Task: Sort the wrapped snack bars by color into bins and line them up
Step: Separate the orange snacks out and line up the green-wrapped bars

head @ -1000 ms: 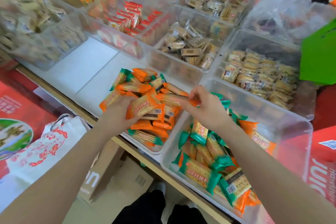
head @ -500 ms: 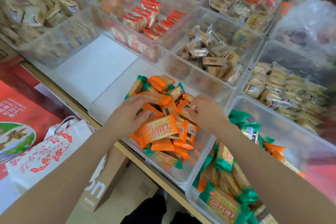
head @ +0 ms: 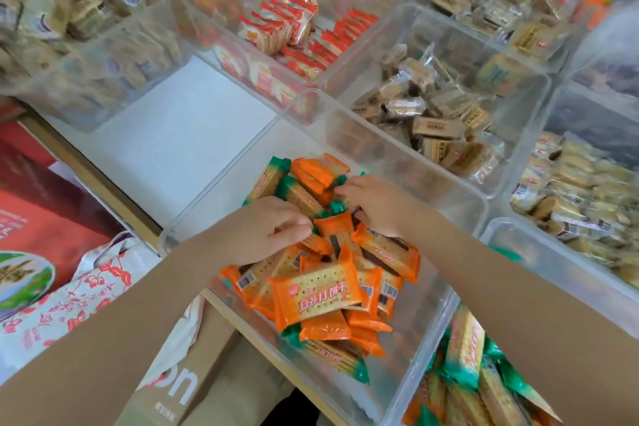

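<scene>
Left hand (head: pixel 266 232): fingers curled, pinching the end of a green-tipped bar (head: pixel 297 195) at the top of the heap.
Right hand (head: pixel 377 204): fingers curled down into the heap beside a green wrapper end; what they hold, if anything, cannot be told.
Middle bin (head: pixel 460 190): clear plastic, at the tabletop's near edge, holding a loose heap of orange and green bars.
Orange bar (head: pixel 316 294): uppermost at the near side of the heap, face up, long axis running left to right, slightly tilted.
Far bars (head: pixel 320 171): orange pair and a green-ended one, long axes slanting toward the bin's far left corner.
Right bin (head: pixel 463 356): touching the middle bin's right wall; green bars stand on edge, long axes pointing away from the near edge.
Far bins: red packs (head: pixel 297 28) behind the middle bin, tan packs (head: pixel 432 114) to their right.
Tabletop (head: pixel 179 135): white, bare patch left of the middle bin.
</scene>
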